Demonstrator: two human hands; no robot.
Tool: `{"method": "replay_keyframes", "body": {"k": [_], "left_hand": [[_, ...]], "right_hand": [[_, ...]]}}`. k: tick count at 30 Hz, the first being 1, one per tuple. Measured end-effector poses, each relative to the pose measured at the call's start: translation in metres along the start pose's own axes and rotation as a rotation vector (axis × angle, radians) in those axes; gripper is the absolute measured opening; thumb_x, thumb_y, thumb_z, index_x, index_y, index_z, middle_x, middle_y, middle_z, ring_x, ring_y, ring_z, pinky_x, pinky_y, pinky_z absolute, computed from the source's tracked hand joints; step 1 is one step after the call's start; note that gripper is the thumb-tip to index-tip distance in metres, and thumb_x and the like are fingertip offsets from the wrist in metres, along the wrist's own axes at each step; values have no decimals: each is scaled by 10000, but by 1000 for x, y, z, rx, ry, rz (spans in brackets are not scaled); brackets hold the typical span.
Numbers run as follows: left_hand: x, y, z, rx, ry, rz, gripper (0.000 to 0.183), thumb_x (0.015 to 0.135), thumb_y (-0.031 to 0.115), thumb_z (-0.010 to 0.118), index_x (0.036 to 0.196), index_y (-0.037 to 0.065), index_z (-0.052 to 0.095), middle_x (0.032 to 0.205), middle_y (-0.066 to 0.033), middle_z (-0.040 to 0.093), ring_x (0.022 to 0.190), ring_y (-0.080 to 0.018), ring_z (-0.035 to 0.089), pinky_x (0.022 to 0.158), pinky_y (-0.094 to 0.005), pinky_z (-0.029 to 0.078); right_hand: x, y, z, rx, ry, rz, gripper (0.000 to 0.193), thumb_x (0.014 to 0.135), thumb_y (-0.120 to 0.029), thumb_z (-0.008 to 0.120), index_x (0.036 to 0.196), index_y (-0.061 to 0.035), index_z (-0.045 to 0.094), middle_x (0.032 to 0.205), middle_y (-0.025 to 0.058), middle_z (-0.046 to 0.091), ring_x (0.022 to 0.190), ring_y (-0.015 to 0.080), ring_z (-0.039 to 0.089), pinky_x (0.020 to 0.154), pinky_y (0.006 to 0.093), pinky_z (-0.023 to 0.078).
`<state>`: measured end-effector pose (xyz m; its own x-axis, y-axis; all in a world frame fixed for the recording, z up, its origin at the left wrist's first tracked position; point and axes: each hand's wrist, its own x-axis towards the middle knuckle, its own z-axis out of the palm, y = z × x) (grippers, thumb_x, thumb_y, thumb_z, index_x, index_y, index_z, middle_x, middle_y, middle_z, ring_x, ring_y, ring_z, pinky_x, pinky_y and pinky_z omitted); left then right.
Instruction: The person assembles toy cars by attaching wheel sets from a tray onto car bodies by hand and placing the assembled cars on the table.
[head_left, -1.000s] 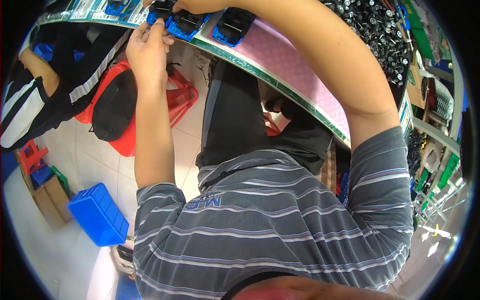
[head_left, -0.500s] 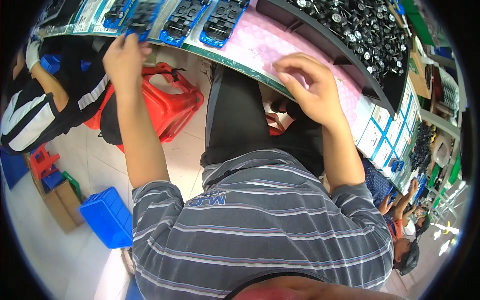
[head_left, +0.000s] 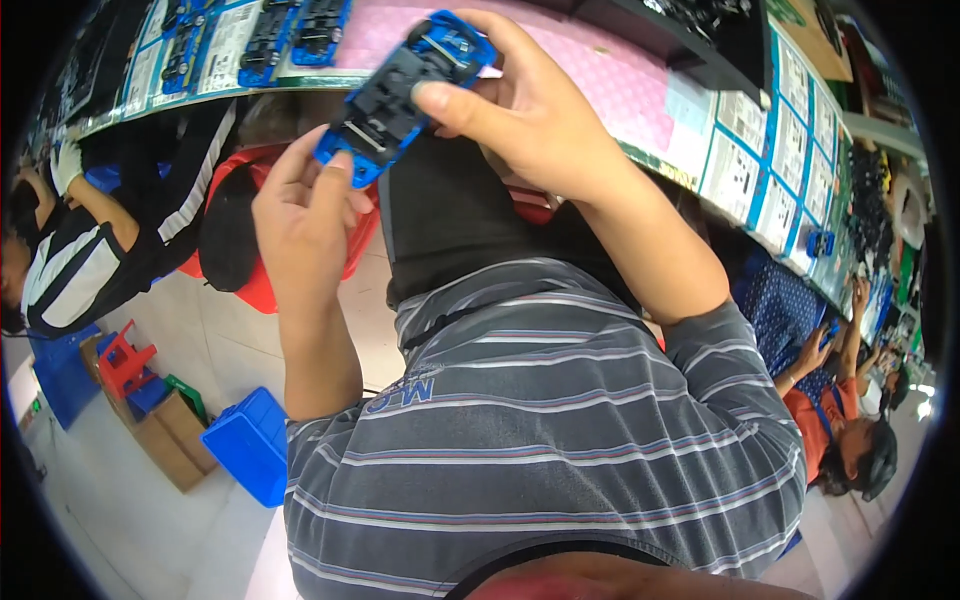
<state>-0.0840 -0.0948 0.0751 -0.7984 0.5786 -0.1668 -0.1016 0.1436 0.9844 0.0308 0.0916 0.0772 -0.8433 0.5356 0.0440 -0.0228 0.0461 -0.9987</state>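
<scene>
Toy car [head_left: 390, 112], underside showing, upper centre, pinched at opposite ends by left hand [head_left: 308, 212] and right hand [head_left: 535, 125]. Similar cars [head_left: 266, 42] lie upper left; black bin [head_left: 690, 58], upper right. Left forearm partly hides red stool [head_left: 257, 290].

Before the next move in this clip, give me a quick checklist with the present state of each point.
1. Blue toy car held securely: ok, as far as shows; left hand grips its lower end, right hand its upper part.
2. Black chassis facing the camera: ok.
3. Car set down: not ok; both hands hold it up.
4. Wheels on the held car's lower end: cannot tell; fingers and blur hide it.
5. Other blue toy cars apart from both hands: ok; they lie at upper left.
6. Black parts bin fully in view: not ok; the picture's top cuts it off.
</scene>
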Motion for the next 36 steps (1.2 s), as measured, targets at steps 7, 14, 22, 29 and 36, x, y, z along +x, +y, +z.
{"method": "replay_keyframes", "body": {"k": [7, 14, 22, 29, 36], "left_hand": [[-8, -29, 30, -341, -350, -255, 333, 999, 177, 516, 1197, -83, 581, 959, -99, 653, 746, -124, 607, 642, -244, 457], [-18, -14, 45, -248, -411, -316, 292, 972, 113, 462, 1128, -92, 598, 918, -137, 671, 689, -148, 605, 612, -261, 462], [-22, -15, 42, -217, -460, -316, 280, 945, 70, 474, 1122, -103, 605, 926, -155, 677, 692, -142, 602, 614, -258, 463], [-21, -14, 31, -497, -570, -338, 416, 924, 164, 557, 1240, -106, 547, 1017, -174, 665, 773, -176, 628, 665, -272, 490], [-30, -22, 31, -70, -494, 23, 610, 871, 190, 670, 1368, -92, 456, 1078, -133, 644, 859, -159, 629, 716, -268, 501]], "right_hand": [[-44, 13, -19, 148, 65, 125, 586, 851, -88, 725, 1342, 31, 426, 970, 141, 669, 694, 162, 692, 611, 294, 573], [-64, 6, -30, 36, 92, 84, 566, 851, -118, 729, 1319, 25, 445, 920, 142, 680, 685, 174, 704, 607, 290, 575], [-64, -17, -35, 76, 21, 295, 571, 909, -88, 670, 1381, -15, 357, 1003, 102, 597, 722, 125, 631, 614, 266, 542], [-63, -15, -31, 145, 11, 297, 547, 907, -93, 682, 1363, -8, 392, 985, 94, 607, 709, 123, 628, 617, 262, 546], [-61, -7, -25, 179, 48, 282, 556, 911, -95, 687, 1373, -4, 390, 979, 78, 606, 713, 112, 620, 615, 252, 546]]}}
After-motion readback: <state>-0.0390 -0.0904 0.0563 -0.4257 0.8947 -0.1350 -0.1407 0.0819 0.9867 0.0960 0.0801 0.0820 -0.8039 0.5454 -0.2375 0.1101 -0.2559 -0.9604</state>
